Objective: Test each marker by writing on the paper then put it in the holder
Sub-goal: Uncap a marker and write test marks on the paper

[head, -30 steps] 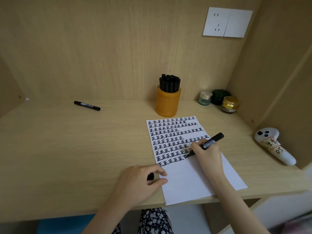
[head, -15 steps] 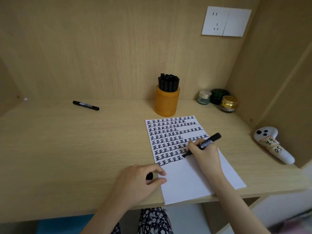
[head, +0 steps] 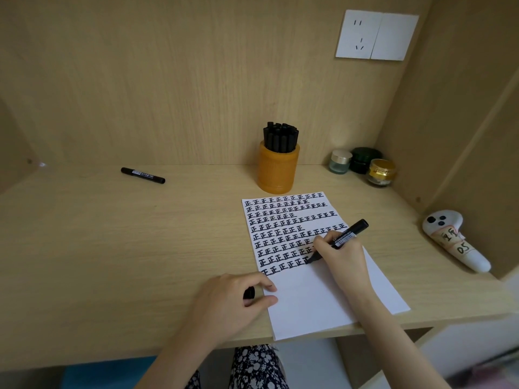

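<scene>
White paper [head: 323,299] is covered up top with rows of black marks. All the markers [head: 280,136] are coloured black, holder [head: 278,169] is done in orange, desk [head: 112,248] in pale woodgrain. Dark fabric [head: 255,366] is dotted with white flowers.

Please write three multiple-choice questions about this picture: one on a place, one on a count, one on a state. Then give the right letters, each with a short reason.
1. Where does the capped marker lie?
A. on the desk, left of the orange holder
B. inside the holder
C. on the floor

2. How many small jars stand at the back right?
A. two
B. three
C. five

3. What is the right hand doing?
A. resting open
B. gripping an uncapped marker with its tip on the paper
C. lifting the holder

Answers:
1 A, it lies alone on the wood.
2 B, one silver-lidded, one dark green, one gold-lidded.
3 B, fingers curl round the barrel, tip on the written rows.
</scene>
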Demonstrator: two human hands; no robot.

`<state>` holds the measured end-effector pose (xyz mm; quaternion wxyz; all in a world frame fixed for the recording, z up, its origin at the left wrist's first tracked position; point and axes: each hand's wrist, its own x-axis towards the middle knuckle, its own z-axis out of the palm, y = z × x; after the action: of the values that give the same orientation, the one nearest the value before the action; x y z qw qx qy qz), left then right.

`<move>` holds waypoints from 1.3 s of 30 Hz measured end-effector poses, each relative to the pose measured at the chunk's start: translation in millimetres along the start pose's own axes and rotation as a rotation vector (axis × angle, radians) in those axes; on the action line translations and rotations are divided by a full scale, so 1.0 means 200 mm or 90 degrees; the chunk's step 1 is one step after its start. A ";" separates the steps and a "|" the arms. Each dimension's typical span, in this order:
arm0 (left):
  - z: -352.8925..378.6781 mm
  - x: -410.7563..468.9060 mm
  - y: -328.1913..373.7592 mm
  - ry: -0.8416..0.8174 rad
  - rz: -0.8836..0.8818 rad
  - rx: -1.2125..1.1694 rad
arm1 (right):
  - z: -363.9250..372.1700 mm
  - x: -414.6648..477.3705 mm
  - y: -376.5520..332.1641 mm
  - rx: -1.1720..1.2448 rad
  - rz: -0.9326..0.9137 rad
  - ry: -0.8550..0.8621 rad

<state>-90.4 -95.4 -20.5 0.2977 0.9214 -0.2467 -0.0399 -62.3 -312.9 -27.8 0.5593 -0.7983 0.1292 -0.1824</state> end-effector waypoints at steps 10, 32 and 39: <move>0.00 0.00 0.00 -0.012 0.005 -0.004 | 0.00 0.00 -0.01 -0.004 0.004 0.065; 0.02 -0.01 -0.03 0.046 -0.007 -0.182 | -0.09 0.00 -0.05 0.248 0.074 0.037; -0.02 0.01 0.01 0.034 -0.061 -0.311 | -0.06 -0.08 -0.15 0.396 0.121 -0.151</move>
<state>-88.7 -94.9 -16.3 0.5157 0.8334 -0.1782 -0.0882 -82.2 -306.5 2.4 0.8014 -0.5896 0.0751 -0.0664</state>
